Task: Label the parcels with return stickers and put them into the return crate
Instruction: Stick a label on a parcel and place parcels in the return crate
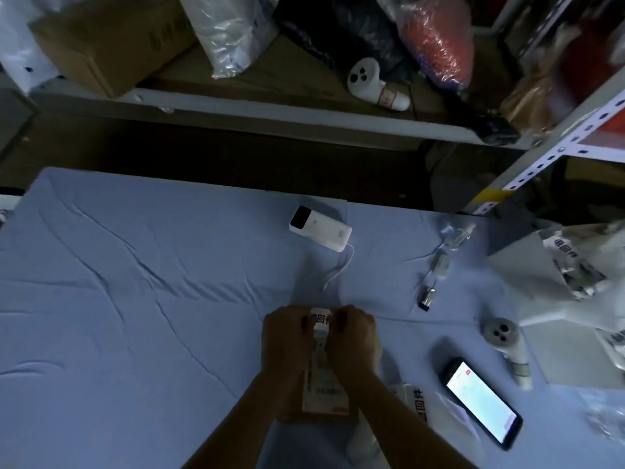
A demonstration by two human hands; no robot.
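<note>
My left hand (287,338) and right hand (354,336) pinch a white sticker (320,322) over a boxy brown parcel (323,396), half hidden and dim.

Blue-clothed table (135,299) with power bank (320,228), phone (482,402), brown parcel (318,418), white controller (507,346).

A: Is much light reaching the table (135,265)?
B: Little; the whole view is looking dim and bluish.
A: Any glare?
B: Only the phone (482,402) screen is glowing; the shelf (558,154) corner is bending and blurring.
</note>
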